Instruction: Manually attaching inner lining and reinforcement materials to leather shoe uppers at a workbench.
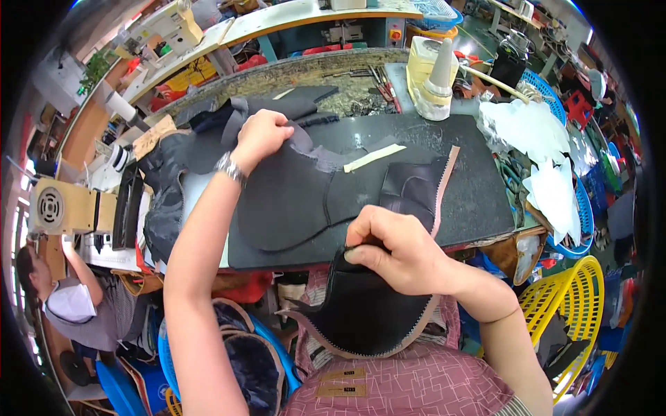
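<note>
A black leather piece (357, 308), edged with a zipper on pinkish tape, hangs over the table's front edge above my lap. My right hand (395, 249) pinches its upper border between thumb and fingers. Another part of black leather with the same zipper edging (411, 186) lies on the black board just beyond that hand. Farther left, my left hand (262, 137) is closed at the edge of a dark grey fabric piece (295, 197) spread flat on the board. A pale yellow strip (374, 158) lies across the right part of this fabric.
Dark pieces (170, 180) are heaped at the table's left end. A white cone on a stand (440, 69) rises at the back right, near several slim tools (383, 87). A yellow basket (569, 298) stands to my right. At far left, a person (76, 298) sits by a machine.
</note>
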